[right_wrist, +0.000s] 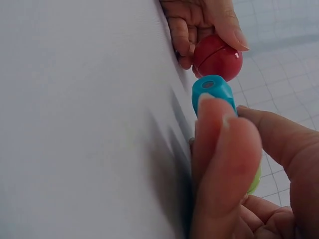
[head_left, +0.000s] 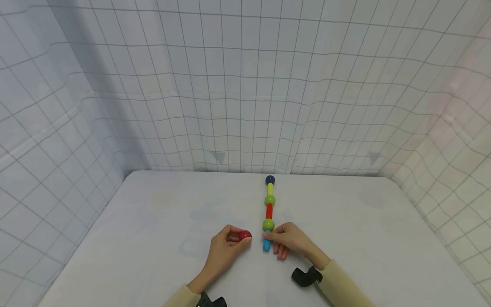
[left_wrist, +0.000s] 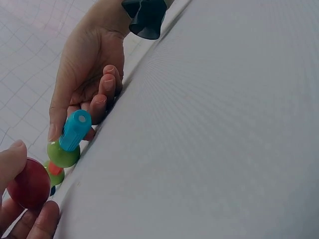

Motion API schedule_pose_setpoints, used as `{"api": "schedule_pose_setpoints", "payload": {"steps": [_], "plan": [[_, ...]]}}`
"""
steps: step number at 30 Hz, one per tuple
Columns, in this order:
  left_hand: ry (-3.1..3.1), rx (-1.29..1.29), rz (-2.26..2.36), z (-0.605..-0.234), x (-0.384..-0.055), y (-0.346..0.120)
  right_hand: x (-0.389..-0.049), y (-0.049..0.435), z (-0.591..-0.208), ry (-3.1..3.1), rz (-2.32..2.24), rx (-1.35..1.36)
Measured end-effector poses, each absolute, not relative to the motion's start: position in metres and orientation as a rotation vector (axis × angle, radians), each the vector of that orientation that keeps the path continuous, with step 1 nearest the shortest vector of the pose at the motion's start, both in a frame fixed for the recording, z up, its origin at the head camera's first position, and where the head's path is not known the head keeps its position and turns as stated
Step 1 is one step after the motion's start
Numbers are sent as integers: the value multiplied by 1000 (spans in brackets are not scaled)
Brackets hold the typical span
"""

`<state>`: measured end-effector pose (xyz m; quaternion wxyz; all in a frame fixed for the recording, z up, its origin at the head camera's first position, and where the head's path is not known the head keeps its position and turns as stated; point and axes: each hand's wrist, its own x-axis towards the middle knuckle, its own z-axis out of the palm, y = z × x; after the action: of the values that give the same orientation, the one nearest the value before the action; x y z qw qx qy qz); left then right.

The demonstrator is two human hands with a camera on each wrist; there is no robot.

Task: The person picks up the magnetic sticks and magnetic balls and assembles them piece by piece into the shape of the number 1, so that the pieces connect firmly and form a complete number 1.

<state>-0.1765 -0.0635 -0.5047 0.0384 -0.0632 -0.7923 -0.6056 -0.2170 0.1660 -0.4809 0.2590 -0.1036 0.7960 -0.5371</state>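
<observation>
Red and glossy, a small ball [head_left: 245, 235] sits pinched between the thumb and fingertips of my left hand [head_left: 224, 251], just left of the near end of a toy rod [head_left: 269, 212]. From the head view I see the left forearm come in from the near edge, the wrist straight, the hand lying low on the white table [head_left: 153, 238] with the fingers curled round the ball. The left wrist view shows the thumb above the ball and two fingers under it, so the grasp is firm.

My right hand [head_left: 290, 239] reaches in from the near right, its forearm slanting towards the middle of the table. Its thumb and forefinger pinch the rod at the nearest green ball [head_left: 268, 224], while the other fingers curl down onto the tabletop. The light blue peg [head_left: 266, 244] at the rod's near end sticks out past the fingertips; in the right wrist view its open end points towards the red ball, close but apart from it.

Beyond my right hand the rod lies flat on the table and runs straight away from me: red segment [head_left: 269, 210], a second green ball [head_left: 270, 199], a lime segment [head_left: 270, 188] and a dark blue ball [head_left: 270, 180] at the far end, near the gridded cloth wall [head_left: 245, 94].
</observation>
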Motion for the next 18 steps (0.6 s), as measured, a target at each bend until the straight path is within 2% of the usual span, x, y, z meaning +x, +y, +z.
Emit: {"api": "schedule_pose_setpoints", "payload": {"steps": [18], "plan": [[-2439, -269, -1906, -501, -174, -63, -213, 162, -480, 2178, -1515, -239]]}}
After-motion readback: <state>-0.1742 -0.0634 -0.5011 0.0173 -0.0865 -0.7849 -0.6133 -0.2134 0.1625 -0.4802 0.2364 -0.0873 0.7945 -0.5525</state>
